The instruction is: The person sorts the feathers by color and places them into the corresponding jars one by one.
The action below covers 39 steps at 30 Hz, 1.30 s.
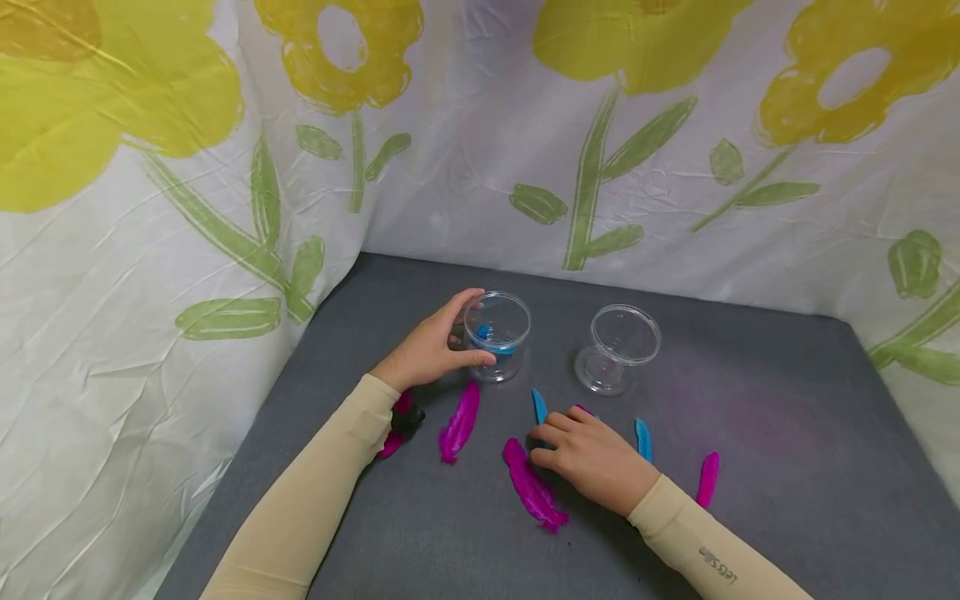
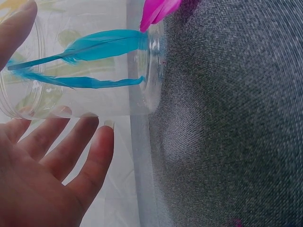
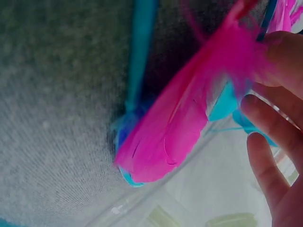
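Note:
My left hand point(image 1: 431, 346) holds a clear plastic cup point(image 1: 498, 372) at its side, thumb in front and fingers behind. Blue feathers point(image 2: 106, 45) show inside the cup. Low over the table, my right hand point(image 1: 592, 458) pinches a blue feather point(image 1: 538, 405) between thumb and fingertips, which partly hide it. Just left of that hand lies a magenta feather point(image 1: 532, 487). Another magenta feather point(image 3: 175, 127) lies close to the right fingers in the right wrist view, overlapping a blue one.
A second clear cup point(image 1: 626, 335) stands to the right, beyond the right hand. More feathers lie around: magenta point(image 1: 460, 423) near the left hand, blue point(image 1: 642, 439) and magenta point(image 1: 707, 479) at right. A dark object point(image 1: 407, 419) sits by the left sleeve. A flowered curtain point(image 1: 465, 183) borders the grey table point(image 1: 787, 417).

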Each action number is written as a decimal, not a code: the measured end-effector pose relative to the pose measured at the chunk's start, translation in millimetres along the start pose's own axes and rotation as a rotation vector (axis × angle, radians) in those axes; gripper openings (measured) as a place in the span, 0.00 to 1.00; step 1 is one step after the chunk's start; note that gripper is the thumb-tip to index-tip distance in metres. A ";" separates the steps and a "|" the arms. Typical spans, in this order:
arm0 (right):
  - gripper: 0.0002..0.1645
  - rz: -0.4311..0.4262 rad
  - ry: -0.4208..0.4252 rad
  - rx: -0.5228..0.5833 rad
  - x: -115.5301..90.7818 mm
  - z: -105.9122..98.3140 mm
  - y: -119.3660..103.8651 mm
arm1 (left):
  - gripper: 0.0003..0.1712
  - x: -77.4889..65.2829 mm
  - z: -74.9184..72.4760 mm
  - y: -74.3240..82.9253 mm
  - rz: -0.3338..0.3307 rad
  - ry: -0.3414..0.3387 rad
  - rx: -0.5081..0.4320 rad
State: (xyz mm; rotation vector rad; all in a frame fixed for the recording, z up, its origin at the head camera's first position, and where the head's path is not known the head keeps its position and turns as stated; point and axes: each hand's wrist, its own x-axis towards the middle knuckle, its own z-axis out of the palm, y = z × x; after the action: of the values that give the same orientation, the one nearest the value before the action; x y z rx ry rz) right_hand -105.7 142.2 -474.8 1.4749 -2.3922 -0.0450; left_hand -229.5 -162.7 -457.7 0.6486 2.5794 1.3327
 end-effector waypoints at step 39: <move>0.18 0.401 0.334 0.737 24.0 -43.1 35.5 | 0.60 1.2 1.6 -2.6 -0.006 0.009 -0.001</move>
State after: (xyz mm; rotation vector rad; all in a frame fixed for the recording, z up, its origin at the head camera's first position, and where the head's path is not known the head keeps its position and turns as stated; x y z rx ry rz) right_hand -133.6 143.9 -420.8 1.0747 -2.4639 1.1820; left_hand -230.9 -162.3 -460.8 0.6351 2.5860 1.3376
